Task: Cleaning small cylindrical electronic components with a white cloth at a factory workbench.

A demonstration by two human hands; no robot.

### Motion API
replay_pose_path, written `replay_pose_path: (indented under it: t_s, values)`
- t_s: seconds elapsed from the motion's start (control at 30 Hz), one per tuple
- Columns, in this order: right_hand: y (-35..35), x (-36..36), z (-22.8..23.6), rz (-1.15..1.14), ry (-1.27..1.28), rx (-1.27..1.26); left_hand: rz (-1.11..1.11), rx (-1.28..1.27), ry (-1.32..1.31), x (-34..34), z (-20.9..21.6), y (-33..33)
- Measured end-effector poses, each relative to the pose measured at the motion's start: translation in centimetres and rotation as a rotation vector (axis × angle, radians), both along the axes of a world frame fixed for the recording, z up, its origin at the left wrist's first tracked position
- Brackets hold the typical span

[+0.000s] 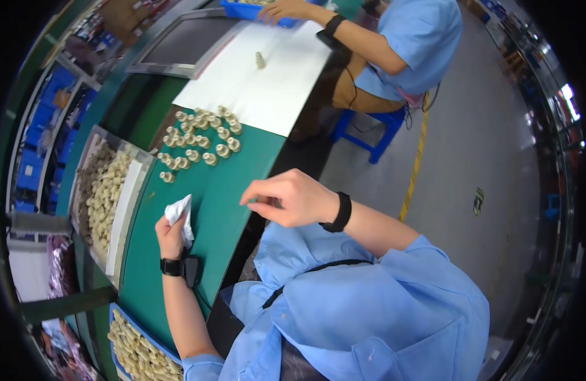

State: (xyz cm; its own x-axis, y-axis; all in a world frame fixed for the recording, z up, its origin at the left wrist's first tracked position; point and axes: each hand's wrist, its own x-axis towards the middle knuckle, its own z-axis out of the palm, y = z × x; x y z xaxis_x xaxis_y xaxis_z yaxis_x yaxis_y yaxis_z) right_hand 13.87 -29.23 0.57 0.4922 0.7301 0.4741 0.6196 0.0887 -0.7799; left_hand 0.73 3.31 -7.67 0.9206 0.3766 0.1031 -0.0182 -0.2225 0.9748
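My left hand (170, 239) is closed on a crumpled white cloth (181, 214) over the green tabletop. Whether the cloth wraps anything cannot be made out. My right hand (292, 198) hovers near the table's front edge, its fingers loosely bent. Thumb and forefinger curve toward each other, with nothing visible between them. Beyond both hands, several small cream-and-metal fittings (203, 141) stand upright in a loose cluster. They are on the green table (210, 197), next to a white sheet (242, 89). Neither hand touches them.
At the left, a tray (140, 176) holds many cream pieces; a blue bin (114, 311) with more is at the lower left. One lone fitting (260, 61) stands on the sheet. A seated co-worker (407, 51) reaches into a blue tray (242, 10). A dark box (191, 271) lies beside my left wrist.
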Motion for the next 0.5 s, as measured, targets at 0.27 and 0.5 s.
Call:
replay_pose_path:
  t_s: [0.27,0.5]
  values:
    - [1.5,-2.1,0.9,0.137,0.083,-0.114,0.102,-0.076,-0.048,-0.4,-0.4,0.4]
    - [9.2,-3.2,1.4,0.397,0.072,-0.202,0.055,-0.141,0.012,-1.0,1.4,-1.4]
